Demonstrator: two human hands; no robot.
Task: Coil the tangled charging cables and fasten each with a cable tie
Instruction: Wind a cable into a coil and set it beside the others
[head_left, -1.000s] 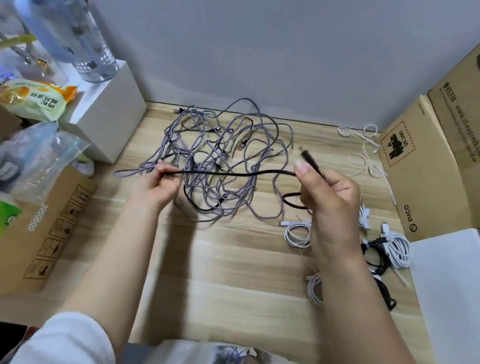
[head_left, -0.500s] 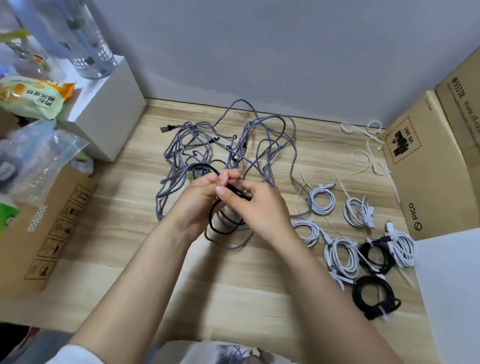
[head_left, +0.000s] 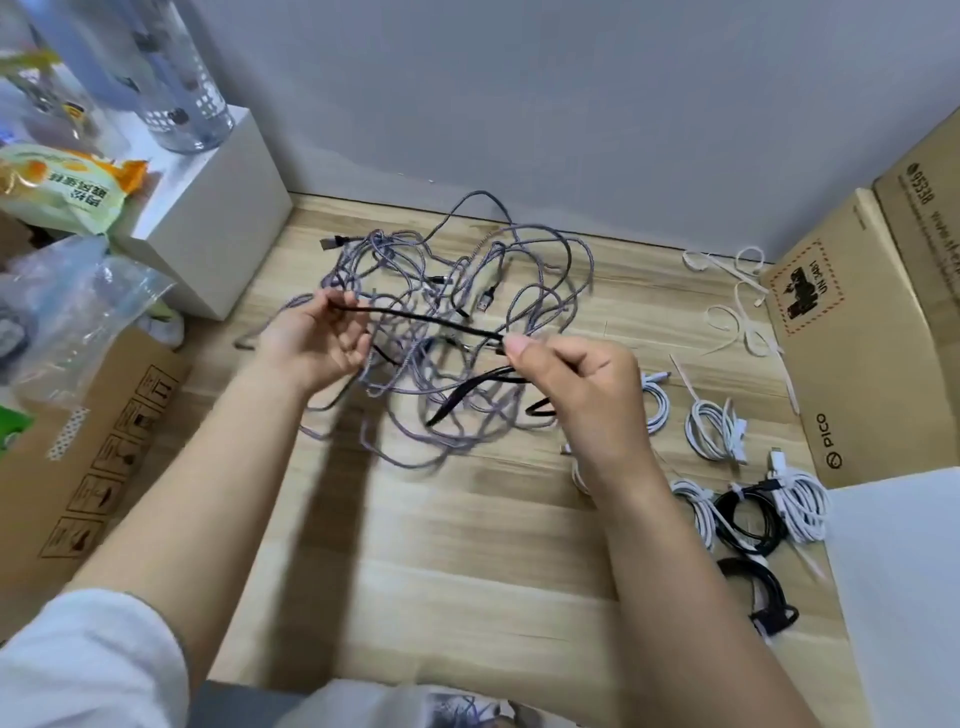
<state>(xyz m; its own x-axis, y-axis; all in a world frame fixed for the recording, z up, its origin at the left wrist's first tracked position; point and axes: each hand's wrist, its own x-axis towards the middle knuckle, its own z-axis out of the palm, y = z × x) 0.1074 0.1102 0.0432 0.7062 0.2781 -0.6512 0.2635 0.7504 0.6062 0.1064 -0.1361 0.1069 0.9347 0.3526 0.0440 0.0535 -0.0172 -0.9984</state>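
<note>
A black cable (head_left: 415, 319) is stretched between my two hands above a tangle of grey braided cables (head_left: 447, 291) on the wooden table (head_left: 467, 561). My left hand (head_left: 317, 343) pinches the black cable at its left end. My right hand (head_left: 571, 384) pinches it near the middle, and black loops hang below that hand. Several coiled and tied cables, white (head_left: 714, 428) and black (head_left: 748, 519), lie at the right. Loose white cable ties (head_left: 727, 317) lie at the back right.
Cardboard boxes (head_left: 852, 332) stand at the right, with a white sheet (head_left: 898, 587) below them. At the left are a white box (head_left: 208, 208) carrying a clear bottle (head_left: 176, 88), snack bags, a plastic bag (head_left: 78, 306) and a cardboard box (head_left: 93, 457).
My hands, joined over the tangle half a second ago, have moved apart and drawn the black cable out straight between them. The view has shifted slightly.
</note>
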